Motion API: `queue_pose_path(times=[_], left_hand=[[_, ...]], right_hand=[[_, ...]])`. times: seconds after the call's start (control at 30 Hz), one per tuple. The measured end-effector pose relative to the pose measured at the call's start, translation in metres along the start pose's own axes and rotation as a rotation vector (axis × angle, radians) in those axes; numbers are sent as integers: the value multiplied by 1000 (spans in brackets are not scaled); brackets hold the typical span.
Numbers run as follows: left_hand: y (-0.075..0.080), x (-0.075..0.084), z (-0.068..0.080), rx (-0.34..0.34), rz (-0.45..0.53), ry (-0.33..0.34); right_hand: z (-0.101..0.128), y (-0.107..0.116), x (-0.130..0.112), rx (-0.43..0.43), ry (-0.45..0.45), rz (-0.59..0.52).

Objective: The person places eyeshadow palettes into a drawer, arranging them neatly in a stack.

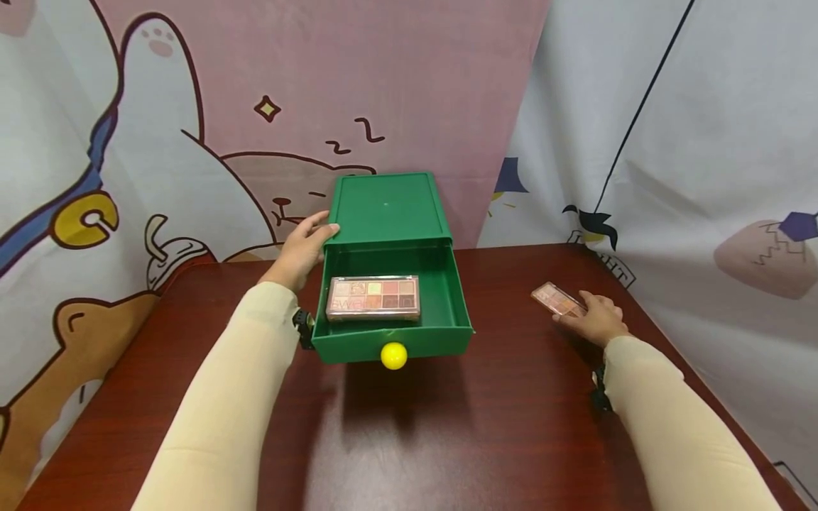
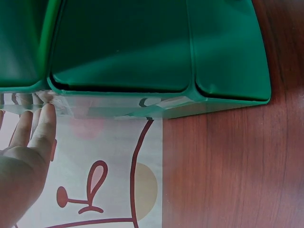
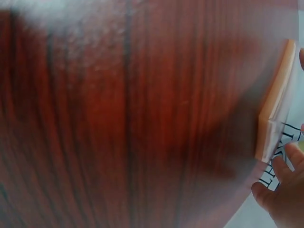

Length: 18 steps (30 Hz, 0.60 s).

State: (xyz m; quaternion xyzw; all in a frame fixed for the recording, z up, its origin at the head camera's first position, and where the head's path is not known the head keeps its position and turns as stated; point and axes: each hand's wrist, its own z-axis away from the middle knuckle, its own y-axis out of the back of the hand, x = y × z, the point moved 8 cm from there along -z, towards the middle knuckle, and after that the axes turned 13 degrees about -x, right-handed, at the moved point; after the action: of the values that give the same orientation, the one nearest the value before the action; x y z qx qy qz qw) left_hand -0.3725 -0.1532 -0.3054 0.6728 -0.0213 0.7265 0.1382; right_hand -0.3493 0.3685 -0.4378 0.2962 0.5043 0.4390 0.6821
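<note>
L hand [image 1: 299,252] is resting straight-ish fingers on green box [image 1: 386,206] side; R hand [image 1: 596,321] is reaching round sm. palette [image 1: 551,297], R of box, can't tell if gripping. Prob. pickup step; next move's calling for firm pinch.

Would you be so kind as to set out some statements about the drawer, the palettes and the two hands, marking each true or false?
1. The drawer is pulled out of the green case. True.
2. The drawer's knob is red. False: the knob is yellow.
3. A palette lies inside the drawer. True.
4. The left hand is inside the drawer. False: the left hand is at the side of the green case.
5. The right hand is at a second palette, outside the drawer. True.
</note>
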Motion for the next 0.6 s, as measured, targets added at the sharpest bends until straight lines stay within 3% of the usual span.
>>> queue_pose_path(times=[0.6], left_hand=[[0, 4, 3, 2, 1, 8]], right_hand=[[0, -9, 12, -42, -109, 54]])
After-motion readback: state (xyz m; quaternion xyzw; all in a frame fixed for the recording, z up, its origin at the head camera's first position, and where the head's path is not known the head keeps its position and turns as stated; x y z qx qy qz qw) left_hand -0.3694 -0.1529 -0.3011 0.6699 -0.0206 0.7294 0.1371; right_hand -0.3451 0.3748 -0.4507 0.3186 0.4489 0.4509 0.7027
